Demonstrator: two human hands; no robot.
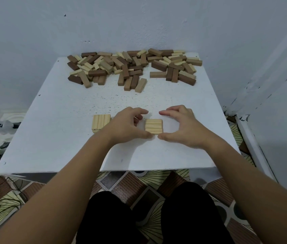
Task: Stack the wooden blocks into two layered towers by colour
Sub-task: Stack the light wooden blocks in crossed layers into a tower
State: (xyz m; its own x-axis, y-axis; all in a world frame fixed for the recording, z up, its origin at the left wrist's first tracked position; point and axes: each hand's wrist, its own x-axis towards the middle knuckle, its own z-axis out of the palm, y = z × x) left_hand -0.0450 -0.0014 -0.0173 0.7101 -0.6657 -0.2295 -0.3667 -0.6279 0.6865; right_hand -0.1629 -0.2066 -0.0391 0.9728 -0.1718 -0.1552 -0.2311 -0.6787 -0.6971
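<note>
- Framing a small square of pale blocks (153,126), the left hand (126,124) and right hand (181,125) sit either side of it, fingers loosely curved, thumbs low near its front edge.
- Neither hand looks clamped on anything; whether the thumb tips touch the wood, I cannot tell.
- That square is a few light blocks laid side by side, lengthwise left to right.
- Just left, partly behind the left hand, a second pale layer (101,123) lies with its blocks running front to back.
- Both rest on the white table (60,138).
- Far back by the wall, a loose pile of mixed blocks (132,66), dark brown and pale, sprawls.
</note>
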